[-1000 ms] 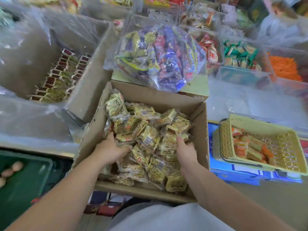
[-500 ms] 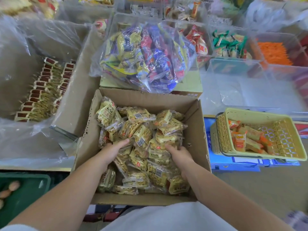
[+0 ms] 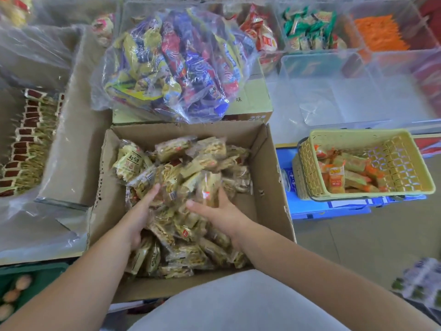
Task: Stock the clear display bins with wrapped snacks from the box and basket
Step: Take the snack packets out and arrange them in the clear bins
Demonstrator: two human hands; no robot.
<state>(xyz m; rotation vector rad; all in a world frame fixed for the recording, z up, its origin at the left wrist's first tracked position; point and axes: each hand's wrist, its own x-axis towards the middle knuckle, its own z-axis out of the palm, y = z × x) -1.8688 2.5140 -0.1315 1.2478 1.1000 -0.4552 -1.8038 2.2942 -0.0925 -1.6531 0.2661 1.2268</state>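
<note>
The only writing that could be read was one printed character, "味", on the lid of a closed carton (image 3: 250,101). The dark characters on a packet in the open cardboard box (image 3: 269,177) and the white print on the blue carton (image 3: 310,209) were too blurred to make out.

The box was plain brown corrugated board with its flaps folded out. It was heaped with wrapped snacks (image 3: 191,163), small pillow-shaped packets in crinkled clear and pale-yellow film. Both hands were down in that heap, a little apart with packets bunched between them. The left hand (image 3: 140,211) lay with straight fingers pressed flat against the pile's left side. The right hand (image 3: 219,213) had its thumb stretched out, but its fingers were buried among the packets, so I could not tell whether they gripped any.

Right of the box, a yellow plastic lattice basket (image 3: 307,173) sat on the blue carton and held orange-wrapped snacks (image 3: 346,175). Beyond it stood a clear display bin (image 3: 334,91) with smooth, glossy walls. A clear bag (image 3: 176,65) of blue, red and yellow packets rested on the closed carton, just behind the box.
</note>
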